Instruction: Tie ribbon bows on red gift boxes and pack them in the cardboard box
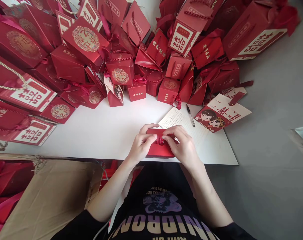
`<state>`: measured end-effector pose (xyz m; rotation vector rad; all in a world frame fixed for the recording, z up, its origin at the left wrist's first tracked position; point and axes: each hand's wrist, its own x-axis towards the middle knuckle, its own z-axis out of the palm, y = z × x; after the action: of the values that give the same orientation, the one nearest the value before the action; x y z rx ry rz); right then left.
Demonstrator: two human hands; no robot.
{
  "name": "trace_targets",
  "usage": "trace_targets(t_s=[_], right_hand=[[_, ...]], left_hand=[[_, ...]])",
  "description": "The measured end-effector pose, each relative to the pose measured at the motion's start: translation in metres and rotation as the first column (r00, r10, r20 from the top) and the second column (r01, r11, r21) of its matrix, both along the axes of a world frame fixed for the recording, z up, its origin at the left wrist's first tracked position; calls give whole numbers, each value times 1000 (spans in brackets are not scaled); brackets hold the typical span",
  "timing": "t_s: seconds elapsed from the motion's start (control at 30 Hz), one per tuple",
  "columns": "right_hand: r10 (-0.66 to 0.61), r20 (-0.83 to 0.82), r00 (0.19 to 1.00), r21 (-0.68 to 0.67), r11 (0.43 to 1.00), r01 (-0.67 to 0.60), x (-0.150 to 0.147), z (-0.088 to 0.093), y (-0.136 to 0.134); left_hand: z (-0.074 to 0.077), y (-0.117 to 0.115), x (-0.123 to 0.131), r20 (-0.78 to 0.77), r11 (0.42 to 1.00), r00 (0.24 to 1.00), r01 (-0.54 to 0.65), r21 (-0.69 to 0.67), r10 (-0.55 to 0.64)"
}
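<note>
A small red gift box (159, 150) with a red ribbon sits at the near edge of the white table (103, 133). My left hand (141, 145) grips its left side, fingers curled over the top. My right hand (183, 145) grips its right side, fingertips pinched on the ribbon at the middle of the lid. Both hands meet over the box and hide most of its top.
A heap of red gift boxes and bags (121, 71) fills the table's far half. A lined sheet (178, 120) and a pen (190, 115) lie just beyond the hands. A flat printed card (220, 113) lies right. A cardboard box (51, 196) stands lower left.
</note>
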<state>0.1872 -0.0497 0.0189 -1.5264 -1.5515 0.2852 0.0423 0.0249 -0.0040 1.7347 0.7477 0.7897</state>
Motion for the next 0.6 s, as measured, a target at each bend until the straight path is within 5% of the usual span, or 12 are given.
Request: trace_targets(t_s=[0.13,0.43,0.6], right_hand=[[-140,48,989,125,983,134,-8,-6,-15],[-210,62,976,74,976,205,-18,-17,-18],[-242,73,968,106,967,234,-19,-14,-15]], left_hand=[[0,-1,0,-15,1000,1000,-27,4,27],[5,-5,0,-38,999,999,-36,17,36],[10,-9,-1,-61,990,996,-50,136,58]])
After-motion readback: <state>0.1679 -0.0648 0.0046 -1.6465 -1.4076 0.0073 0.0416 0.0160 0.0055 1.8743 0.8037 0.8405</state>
